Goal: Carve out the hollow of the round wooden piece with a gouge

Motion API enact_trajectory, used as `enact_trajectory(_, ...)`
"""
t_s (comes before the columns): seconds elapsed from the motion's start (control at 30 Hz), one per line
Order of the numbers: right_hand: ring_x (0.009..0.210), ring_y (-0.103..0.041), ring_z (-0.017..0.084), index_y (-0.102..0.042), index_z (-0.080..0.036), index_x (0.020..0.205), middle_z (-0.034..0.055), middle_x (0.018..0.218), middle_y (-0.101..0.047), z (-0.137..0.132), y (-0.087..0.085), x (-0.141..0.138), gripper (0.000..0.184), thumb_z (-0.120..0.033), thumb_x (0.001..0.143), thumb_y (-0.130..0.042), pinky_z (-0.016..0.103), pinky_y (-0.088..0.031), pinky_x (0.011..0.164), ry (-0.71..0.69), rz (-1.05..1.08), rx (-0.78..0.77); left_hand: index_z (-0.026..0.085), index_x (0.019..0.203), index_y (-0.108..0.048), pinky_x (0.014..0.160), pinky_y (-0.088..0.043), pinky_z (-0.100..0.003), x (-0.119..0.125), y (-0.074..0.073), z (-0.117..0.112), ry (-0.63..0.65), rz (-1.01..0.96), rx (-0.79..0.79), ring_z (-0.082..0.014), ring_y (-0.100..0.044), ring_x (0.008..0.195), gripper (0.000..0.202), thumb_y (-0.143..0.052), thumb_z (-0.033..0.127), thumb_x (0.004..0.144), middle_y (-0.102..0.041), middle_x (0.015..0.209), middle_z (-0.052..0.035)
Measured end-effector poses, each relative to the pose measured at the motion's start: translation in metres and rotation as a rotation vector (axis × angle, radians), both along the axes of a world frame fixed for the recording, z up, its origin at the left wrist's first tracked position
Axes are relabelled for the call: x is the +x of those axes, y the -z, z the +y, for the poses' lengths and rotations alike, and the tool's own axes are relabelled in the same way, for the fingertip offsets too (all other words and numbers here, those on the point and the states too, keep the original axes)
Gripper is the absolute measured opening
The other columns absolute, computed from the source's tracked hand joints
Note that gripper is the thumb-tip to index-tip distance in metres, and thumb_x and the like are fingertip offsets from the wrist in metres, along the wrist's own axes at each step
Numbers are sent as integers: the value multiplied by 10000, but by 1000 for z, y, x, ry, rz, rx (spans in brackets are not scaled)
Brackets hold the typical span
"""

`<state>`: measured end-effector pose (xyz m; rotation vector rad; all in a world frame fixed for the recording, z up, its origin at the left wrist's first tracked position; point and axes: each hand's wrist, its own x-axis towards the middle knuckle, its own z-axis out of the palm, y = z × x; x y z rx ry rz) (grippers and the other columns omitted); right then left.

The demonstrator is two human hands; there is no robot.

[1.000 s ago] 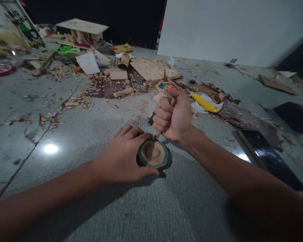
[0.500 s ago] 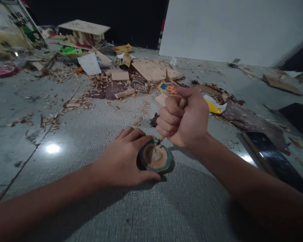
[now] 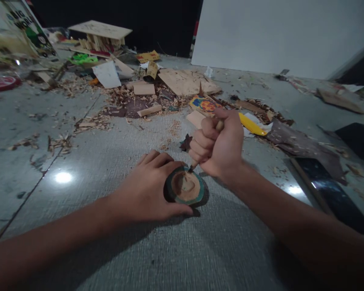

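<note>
A round wooden piece [image 3: 188, 192] with a green-blue rim and a hollowed, pale middle rests on the grey floor in front of me. My left hand [image 3: 153, 188] grips it from the left, thumb along the near side and fingers around the far side. Wrapped in a fist, my right hand [image 3: 216, 141] holds a carving tool [image 3: 194, 163] with a wooden handle, its dark tip pointing down at the far right of the hollow. Most of the handle is hidden by the fingers; its end shows by the thumb.
Wood shavings [image 3: 124, 97], a flat board [image 3: 188, 82] and small wooden blocks [image 3: 144, 89] lie beyond my hands. A yellow-edged object [image 3: 251, 124] and brown sandpaper-like sheet [image 3: 306, 145] are to the right, near a dark phone [image 3: 333, 194]. A white panel [image 3: 276, 36] stands behind.
My right hand and wrist have shifted slightly left, uncovering more of the yellow-edged object. The tool's tip stays at the hollow, and my left hand keeps its hold.
</note>
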<state>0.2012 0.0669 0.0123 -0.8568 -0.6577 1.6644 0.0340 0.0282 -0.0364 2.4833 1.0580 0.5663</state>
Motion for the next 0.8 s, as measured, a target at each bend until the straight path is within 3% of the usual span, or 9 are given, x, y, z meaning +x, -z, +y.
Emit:
enact_trajectory(0.17,373,-30,80,-126,-243,527,-87,425,-85,15,20,15,433,-325,899,-332,236,-64,328,89,112,-182,128,1188,-672,914,-455,-498,0,-1,0,7,8,-18,-314,-556,990,872,-705,807,642,-649,1050,-129)
enact_trajectory(0.27,377,-26,84,-94,-243,561,-89,429,-68,14,19,17,408,-297,897,-321,237,-73,329,115,139,-204,136,1169,-674,913,-457,-496,0,-1,-1,-5,5,-24,-315,-558,998,854,-709,804,638,-649,1063,-127)
enact_trajectory(0.47,358,-34,87,-132,-238,477,-68,422,-69,-10,-11,2,519,-392,940,-305,258,-60,340,36,43,20,144,1157,-675,900,-462,-480,0,-1,-1,-10,-13,1,-308,-573,988,860,-715,813,618,-656,1057,-125)
enact_trajectory(0.6,346,-64,90,-201,-228,403,-49,395,-100,-20,-14,-6,577,-356,965,-217,268,-90,354,-46,-62,164,142,1124,-682,854,-466,-460,-2,0,-2,2,-45,13,-288,-572,932,836,-711,812,626,-654,993,-112)
enact_trajectory(0.67,348,-53,87,-190,-228,408,-54,401,-88,-16,-10,-5,574,-369,963,-225,266,-78,352,-24,-44,129,143,1129,-680,865,-466,-466,-2,0,-2,1,-33,19,-293,-571,942,844,-700,822,629,-654,1004,-115)
enact_trajectory(0.8,369,-27,82,-141,-232,494,-77,432,-70,-2,3,3,505,-392,934,-332,256,-43,347,152,65,-87,132,1179,-665,902,-463,-491,-1,1,-2,-9,0,25,-318,-565,1000,901,-680,844,627,-645,1066,-133)
